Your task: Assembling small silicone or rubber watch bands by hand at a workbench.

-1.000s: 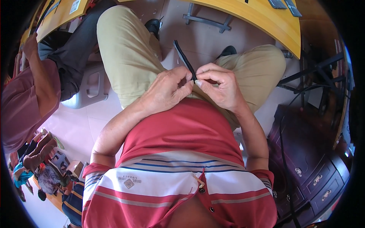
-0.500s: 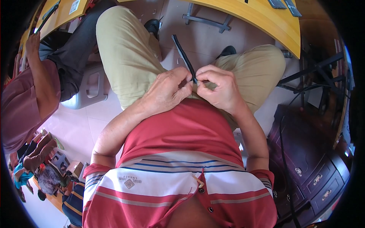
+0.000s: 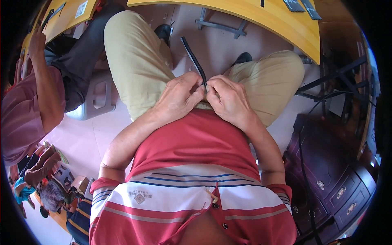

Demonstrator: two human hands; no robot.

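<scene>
A narrow black strip (image 3: 193,58), fabric-like and slightly curved, rises from between my hands above my lap. Its lower end is pinched at the fingertips. My left hand (image 3: 179,94) is closed, with thumb and bent index finger gripping the strip. Against the strip's other side, my right hand (image 3: 228,98) is closed too, its thumb and fingertips pressed together at the lower end. The fingers hide exactly how that end is held. Both forearms rest close to my red shirt (image 3: 192,139).
A yellow table (image 3: 245,12) with dark flat packets (image 3: 294,5) curves across the front. At left, a person (image 3: 32,102) sits on a pale plastic stool (image 3: 96,96). Dark wooden drawers (image 3: 326,175) stand at right, with a black cable (image 3: 301,159) hanging before them. Other people (image 3: 49,192) are at lower left.
My right hand has moved slightly left and its fingers have closed in against the strip beside my left hand. The strip's free end has shifted a little left.
</scene>
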